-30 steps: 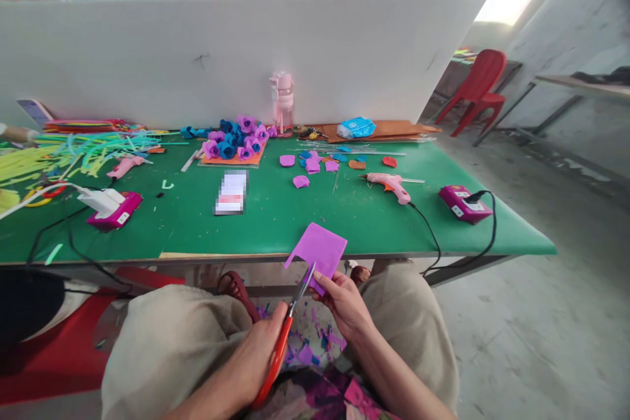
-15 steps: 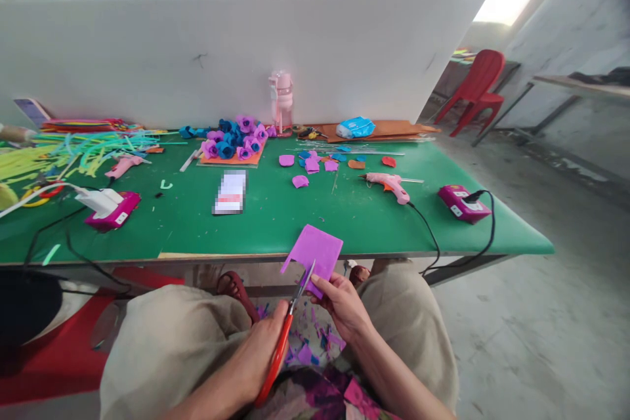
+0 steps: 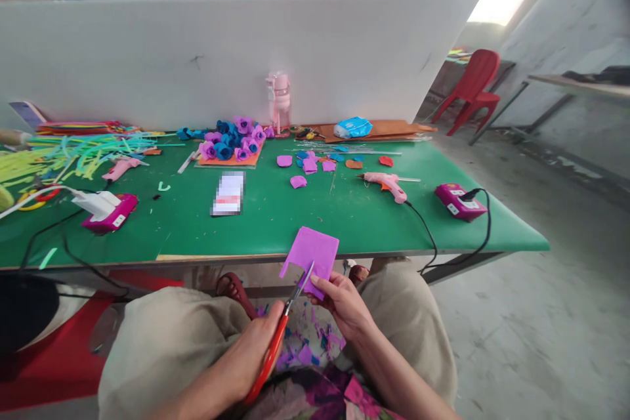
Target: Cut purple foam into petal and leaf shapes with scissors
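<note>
Our left fingers (image 3: 268,320) are curling snugly around red scissors (image 3: 281,328); our right fingers (image 3: 325,287) are pinching purple paper (image 3: 312,249) by its near corner, lower centre of the frame. The blades (image 3: 300,285) are overlapping its edge. Beyond, on the green desk (image 3: 260,226), a glue gun (image 3: 390,184) is lying right of centre.

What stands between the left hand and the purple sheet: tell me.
Only the scissors, gripped by the left hand itself; their blades meet the purple sheet beside the right hand. Nothing else visible is in the way.
</note>
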The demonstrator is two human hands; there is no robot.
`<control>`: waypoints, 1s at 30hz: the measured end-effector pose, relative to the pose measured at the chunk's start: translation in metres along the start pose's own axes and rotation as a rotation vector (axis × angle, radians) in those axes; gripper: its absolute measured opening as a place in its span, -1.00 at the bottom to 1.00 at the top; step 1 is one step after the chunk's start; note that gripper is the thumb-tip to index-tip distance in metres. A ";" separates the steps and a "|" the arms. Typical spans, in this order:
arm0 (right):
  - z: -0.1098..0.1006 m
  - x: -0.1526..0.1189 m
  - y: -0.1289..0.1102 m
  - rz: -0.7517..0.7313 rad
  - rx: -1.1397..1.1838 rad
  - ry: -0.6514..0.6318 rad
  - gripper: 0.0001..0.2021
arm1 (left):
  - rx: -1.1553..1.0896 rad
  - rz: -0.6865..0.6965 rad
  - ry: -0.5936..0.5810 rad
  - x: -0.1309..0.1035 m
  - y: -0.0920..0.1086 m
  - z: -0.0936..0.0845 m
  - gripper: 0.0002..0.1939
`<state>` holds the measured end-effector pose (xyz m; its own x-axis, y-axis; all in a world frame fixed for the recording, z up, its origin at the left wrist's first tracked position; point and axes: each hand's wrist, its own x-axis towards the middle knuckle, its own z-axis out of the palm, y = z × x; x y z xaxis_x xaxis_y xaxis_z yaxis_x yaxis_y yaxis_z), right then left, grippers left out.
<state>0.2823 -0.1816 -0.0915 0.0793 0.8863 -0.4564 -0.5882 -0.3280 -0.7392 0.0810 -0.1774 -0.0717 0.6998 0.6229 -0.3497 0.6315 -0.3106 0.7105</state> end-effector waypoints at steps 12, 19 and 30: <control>-0.005 -0.006 -0.007 0.033 -0.022 -0.081 -0.72 | 0.205 -0.016 -0.037 0.003 0.010 -0.019 -0.69; -0.006 -0.006 -0.006 0.046 -0.025 -0.100 -0.71 | 0.142 0.013 -0.070 0.004 0.011 -0.018 -0.66; -0.006 -0.008 -0.005 0.076 -0.009 -0.124 -0.70 | 0.079 -0.053 -0.074 -0.004 0.015 -0.016 -0.82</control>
<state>0.2897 -0.1889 -0.0877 -0.0656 0.8920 -0.4473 -0.5812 -0.3985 -0.7095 0.0822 -0.1726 -0.0498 0.6856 0.5864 -0.4314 0.6906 -0.3363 0.6404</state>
